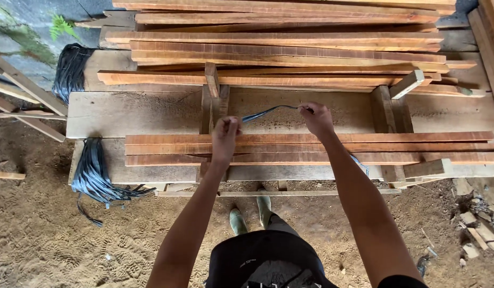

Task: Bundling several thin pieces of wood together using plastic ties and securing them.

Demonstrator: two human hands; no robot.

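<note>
Two hands pull a dark strap taut above a small bundle of wooden slats on a plank bench.

At the centre of the frame the left hand [225, 133] is clenched around one end of the thin dark plastic strap [268, 111], and the right hand [316, 118], a little higher and to the right, pinches the other end; the strap runs between them in a shallow curve. Just below the hands lie three reddish slats [311, 148] stacked lengthwise across the bench [130, 114], held between upright wooden pegs. A larger pile of slats [284, 48] fills the top of the frame. At the left, a bunch of dark straps [95, 173] hangs over the bench edge, with another bunch [71, 69] further up. Green boots [250, 213] stand on the sandy ground below.
</note>
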